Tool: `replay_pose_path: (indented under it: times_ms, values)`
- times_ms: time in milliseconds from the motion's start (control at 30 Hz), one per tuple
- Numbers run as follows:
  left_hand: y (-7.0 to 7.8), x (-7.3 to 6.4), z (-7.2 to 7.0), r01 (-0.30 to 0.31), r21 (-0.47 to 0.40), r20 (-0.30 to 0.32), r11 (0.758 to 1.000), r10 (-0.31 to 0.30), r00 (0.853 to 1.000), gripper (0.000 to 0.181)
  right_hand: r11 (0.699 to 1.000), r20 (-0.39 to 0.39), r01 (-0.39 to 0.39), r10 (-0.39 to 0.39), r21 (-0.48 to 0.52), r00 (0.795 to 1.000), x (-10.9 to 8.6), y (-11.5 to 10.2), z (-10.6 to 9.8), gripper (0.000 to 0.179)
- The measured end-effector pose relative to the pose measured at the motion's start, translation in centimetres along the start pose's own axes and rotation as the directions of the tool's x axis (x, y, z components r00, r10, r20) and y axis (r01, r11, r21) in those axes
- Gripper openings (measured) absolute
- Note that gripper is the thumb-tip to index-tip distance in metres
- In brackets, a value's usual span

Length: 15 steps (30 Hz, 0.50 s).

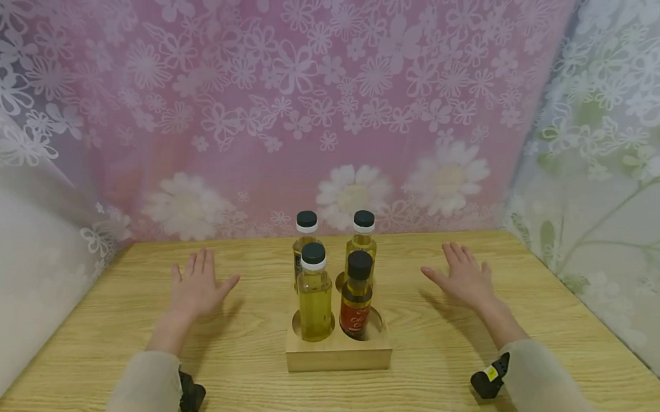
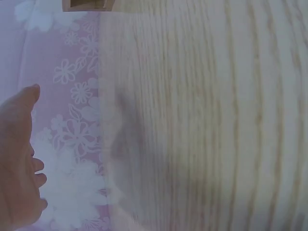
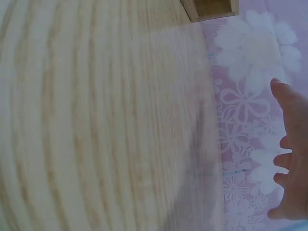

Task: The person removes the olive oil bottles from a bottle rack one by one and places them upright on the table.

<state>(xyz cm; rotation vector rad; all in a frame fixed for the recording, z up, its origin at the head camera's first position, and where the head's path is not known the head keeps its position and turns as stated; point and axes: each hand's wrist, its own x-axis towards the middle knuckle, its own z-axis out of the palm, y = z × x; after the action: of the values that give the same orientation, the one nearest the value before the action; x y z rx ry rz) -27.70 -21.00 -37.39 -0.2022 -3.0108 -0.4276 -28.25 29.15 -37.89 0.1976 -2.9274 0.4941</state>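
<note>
A wooden bottle holder (image 1: 339, 360) with round holes stands mid-table, carrying several bottles. Front left is an oil bottle (image 1: 316, 306) with a dark cap and white collar. Beside it, a smaller red-labelled bottle (image 1: 356, 309) leans a little in its hole. Two more oil bottles, back left (image 1: 307, 236) and back right (image 1: 364, 239), are partly hidden behind these. Left of the holder my left hand (image 1: 197, 290) hovers over the table, fingers straight and thumb spread. On the other side my right hand (image 1: 463, 279) does likewise. Neither hand touches anything.
The wood-grain table (image 1: 245, 390) runs back to a pink floral curtain (image 1: 323, 104). Pale patterned curtains hang at the left (image 1: 28, 252) and right (image 1: 622, 198) edges. Each wrist wears a black camera, left (image 1: 191, 393) and right (image 1: 489, 378).
</note>
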Motion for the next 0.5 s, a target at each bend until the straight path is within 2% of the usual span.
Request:
replay_pose_path:
  times_ms: [100, 233, 333, 433, 500]
  values:
    - [0.1, 0.1, -0.2, -0.026, -0.066, -0.008, 0.997, 0.026, 1.0, 0.104, 0.99, -0.004, 0.013, -0.013, 0.138, 1.0, 0.0, 0.1, -0.1, 0.089]
    - [0.3, -0.1, -0.7, -0.064, -0.197, 0.005, 0.978, 0.066, 0.998, 0.102, 0.948, 0.001, 0.025, -0.027, 0.318, 1.0, 0.0, 0.1, -0.2, 0.085]
    - [0.5, -0.4, -1.0, -0.07, -0.319, 0.029, 0.945, 0.084, 0.996, 0.1, 0.917, 0.011, 0.034, -0.042, 0.398, 0.999, 0.1, -0.1, -0.3, 0.082]
    - [0.9, -1.0, -1.2, -0.07, -0.433, 0.062, 0.899, 0.108, 0.992, 0.101, 0.881, 0.022, 0.039, -0.056, 0.471, 0.998, 0.3, -0.4, -0.4, 0.08]
    - [1.2, -1.5, -1.2, -0.068, -0.475, 0.093, 0.877, 0.127, 0.988, 0.103, 0.849, 0.031, 0.034, -0.059, 0.527, 0.998, 0.4, -0.8, -0.5, 0.078]
